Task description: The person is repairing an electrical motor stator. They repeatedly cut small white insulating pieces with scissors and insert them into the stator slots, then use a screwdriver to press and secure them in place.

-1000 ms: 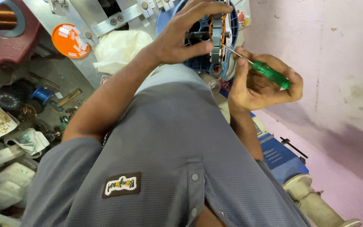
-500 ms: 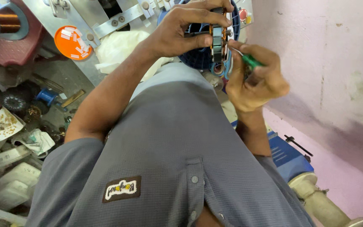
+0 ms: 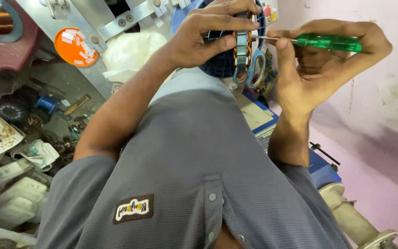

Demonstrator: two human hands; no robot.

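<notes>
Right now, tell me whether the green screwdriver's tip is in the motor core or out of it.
In. The green screwdriver, in the right hand, lies level, shaft reaching into the motor core gripped by the left hand.

Left arm bent at the elbow, forearm raised; left hand point(image 3: 203, 37) curled, fingers over the top and thumb pressed underneath in a firm grasp. Right forearm upright, wrist bent back; right hand point(image 3: 321, 62) cupped, fingers closed in a grip, thumb extended upward. Hands close together, not touching

A pink wall point(image 3: 369, 92) stands beside a cluttered workbench point(image 3: 47, 92).
</notes>
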